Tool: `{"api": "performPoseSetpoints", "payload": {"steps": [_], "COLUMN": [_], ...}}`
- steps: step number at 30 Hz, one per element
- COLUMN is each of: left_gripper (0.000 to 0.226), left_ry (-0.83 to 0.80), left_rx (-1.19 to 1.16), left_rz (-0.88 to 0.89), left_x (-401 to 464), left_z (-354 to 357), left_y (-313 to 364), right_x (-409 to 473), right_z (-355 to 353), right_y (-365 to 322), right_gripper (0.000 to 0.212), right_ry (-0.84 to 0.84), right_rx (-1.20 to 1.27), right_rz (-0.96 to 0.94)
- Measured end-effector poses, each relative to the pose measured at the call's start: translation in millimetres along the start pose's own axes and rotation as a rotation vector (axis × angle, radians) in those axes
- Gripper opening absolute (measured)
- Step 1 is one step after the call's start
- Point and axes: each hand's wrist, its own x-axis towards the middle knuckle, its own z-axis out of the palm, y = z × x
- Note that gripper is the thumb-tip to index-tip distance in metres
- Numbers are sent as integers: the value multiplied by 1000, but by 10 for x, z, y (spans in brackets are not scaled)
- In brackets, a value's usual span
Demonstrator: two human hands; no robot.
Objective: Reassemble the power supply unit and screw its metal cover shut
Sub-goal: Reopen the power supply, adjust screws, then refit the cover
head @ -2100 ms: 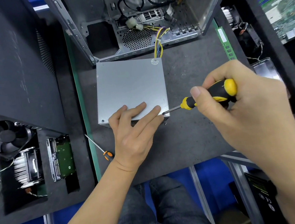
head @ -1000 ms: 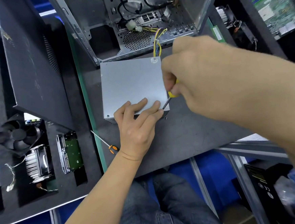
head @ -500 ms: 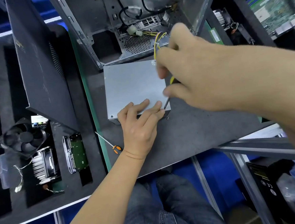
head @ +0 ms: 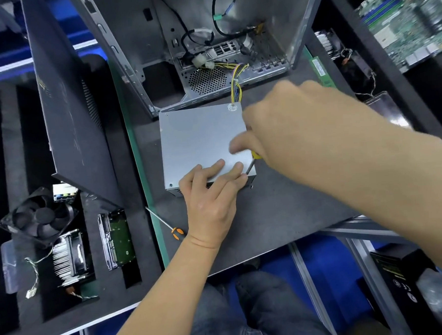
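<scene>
Dark matting covers the desk, with an opened computer case standing at its far edge and a foam tray of removed parts on the left. Near the middle of the desk lies the power supply unit, metal cover uppermost, with its wire bundle running from the far right corner into the case. The left hand rests open on the near right part of the cover, fingers straight and pressing down. The right hand is closed round a yellow-handled screwdriver, whose shaft slants down to the near right corner of the unit, just beside the left fingertips. Risk 1: the tip may slip out of the screw head and strike the adjacent fingertips or scratch the cover; an angled shaft and uneven pressure would cause this. Risk 2: the screw may cross-thread if driven off-axis. Risk 3: the unit may slide on the matting if the left hand eases its pressure. A small dark object lies on the matting just beside that corner; it may be a loose screw, but this cannot be confirmed. The screw head and tip engagement are hidden by the left fingertips. The right hand is motion-blurred and covers most of the handle. A second screwdriver lies near the left wrist.
</scene>
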Motion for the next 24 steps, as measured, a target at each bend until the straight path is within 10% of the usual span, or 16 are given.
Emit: {"api": "performPoseSetpoints", "payload": {"steps": [24], "left_gripper": [19], "left_ry": [-107], "left_rx": [53], "left_rz": [-25], "left_x": [8], "left_z": [-35], "left_y": [-36], "right_x": [4], "right_z": [171], "right_y": [191], "right_gripper": [28], "right_ry": [106], "right_rx": [1], "right_rz": [-52]}}
